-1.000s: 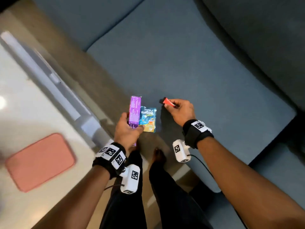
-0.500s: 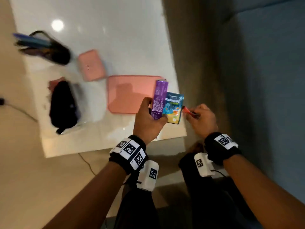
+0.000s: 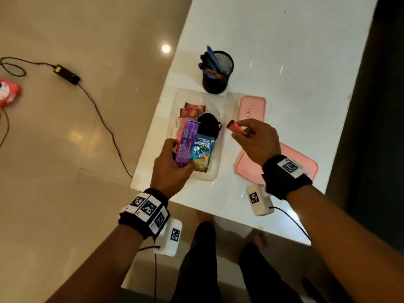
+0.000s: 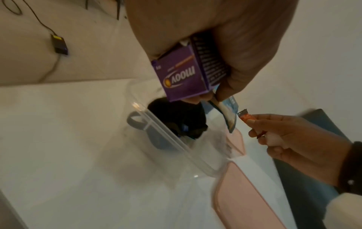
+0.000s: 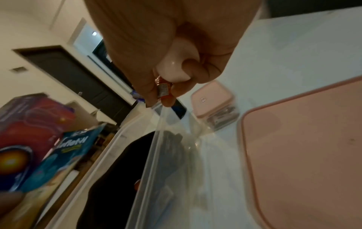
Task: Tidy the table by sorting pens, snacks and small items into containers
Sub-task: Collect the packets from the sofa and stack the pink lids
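My left hand point(image 3: 172, 169) grips a purple box point(image 3: 187, 143) point(image 4: 182, 77) together with a blue sachet point(image 3: 202, 155) point(image 5: 64, 155), held just above a clear plastic container point(image 3: 215, 171) point(image 4: 176, 144). Inside the container lie a black pouch point(image 3: 208, 125) point(image 4: 176, 117) and red snack wrappers point(image 3: 192, 109). My right hand point(image 3: 253, 141) point(image 4: 290, 136) pinches a small orange-red packet point(image 3: 237, 129) point(image 4: 247, 117) point(image 5: 163, 89) to the right of the container, over the white table point(image 3: 284, 62). It also holds a small white rounded thing point(image 5: 174, 69).
A black mesh pen cup point(image 3: 217, 72) with pens stands behind the container. A small pink-lidded box point(image 3: 252, 108) and a large pink lid point(image 3: 306, 169) lie at right. On the floor left are a power adapter with cable point(image 3: 66, 74) and a red packet point(image 3: 7, 92).
The view has swung from the blue sofa to the table. Both hands carried their items over: the box and sachet now hang above the clear container, the orange packet beside it.
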